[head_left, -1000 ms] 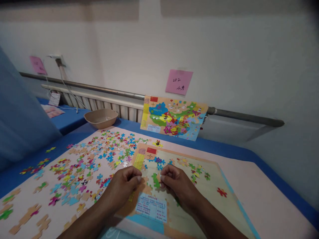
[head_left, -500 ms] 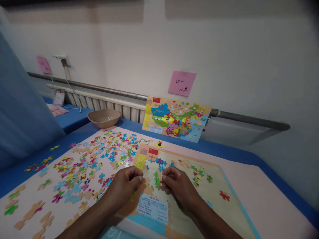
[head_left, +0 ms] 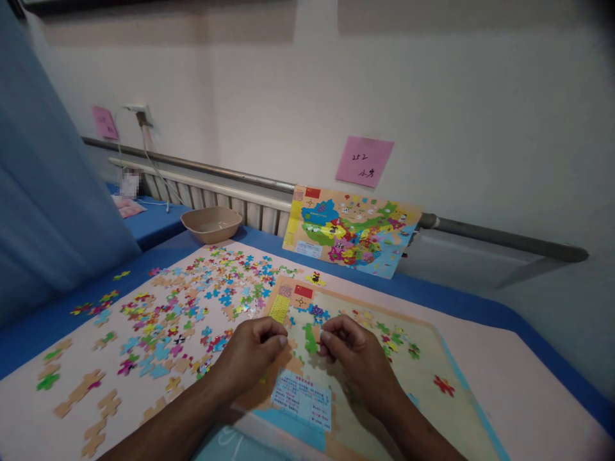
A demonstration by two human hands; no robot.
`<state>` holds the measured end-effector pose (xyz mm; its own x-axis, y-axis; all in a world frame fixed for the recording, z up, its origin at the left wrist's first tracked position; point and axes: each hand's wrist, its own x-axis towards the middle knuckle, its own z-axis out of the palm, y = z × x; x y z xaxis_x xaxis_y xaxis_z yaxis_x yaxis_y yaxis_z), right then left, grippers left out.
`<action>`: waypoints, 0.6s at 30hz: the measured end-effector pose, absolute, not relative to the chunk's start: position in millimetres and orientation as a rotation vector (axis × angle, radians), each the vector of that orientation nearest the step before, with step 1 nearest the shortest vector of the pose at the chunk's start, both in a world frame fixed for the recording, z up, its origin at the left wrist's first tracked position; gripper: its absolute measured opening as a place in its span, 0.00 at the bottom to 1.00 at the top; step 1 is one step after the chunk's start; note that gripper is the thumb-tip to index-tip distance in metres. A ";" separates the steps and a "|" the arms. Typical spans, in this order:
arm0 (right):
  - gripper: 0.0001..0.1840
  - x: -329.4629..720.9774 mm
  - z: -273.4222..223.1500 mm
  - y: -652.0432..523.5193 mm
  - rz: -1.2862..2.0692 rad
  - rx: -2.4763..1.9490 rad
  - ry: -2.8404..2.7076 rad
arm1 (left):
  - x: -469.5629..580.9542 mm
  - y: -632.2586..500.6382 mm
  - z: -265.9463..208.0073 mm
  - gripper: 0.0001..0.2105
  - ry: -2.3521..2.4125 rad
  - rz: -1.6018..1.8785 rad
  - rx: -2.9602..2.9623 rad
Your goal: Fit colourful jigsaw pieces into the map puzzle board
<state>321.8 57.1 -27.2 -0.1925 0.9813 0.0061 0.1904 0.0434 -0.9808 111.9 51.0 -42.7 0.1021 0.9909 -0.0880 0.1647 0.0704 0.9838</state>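
head view: what just changed?
– it swung left; the right hand [head_left: 353, 346] still pinches a green-and-tan piece [head_left: 311, 339] over the board [head_left: 451, 410], nearer its left edge, so that piece isn't laid down.
– and the left hand [head_left: 257, 349]?
– thumb and finger pressed together (on what, if anything, i can't tell).
– counts?
– two hands, one board, one bowl [head_left: 218, 234] at the far left corner of the worktop [head_left: 480, 312], one map sheet [head_left: 355, 227] along its far edge, two pink notes [head_left: 364, 161]; loose pieces [head_left: 161, 352] beyond counting.

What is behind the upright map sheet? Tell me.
The metal rail shows at both sides of the map sheet, the radiator at its left; whatever the sheet covers cannot be seen.
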 end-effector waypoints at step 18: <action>0.08 311.8 -27.7 40.5 1.078 -1.209 -1.755 | 114.2 53.7 -46.5 0.13 1.148 0.940 1.145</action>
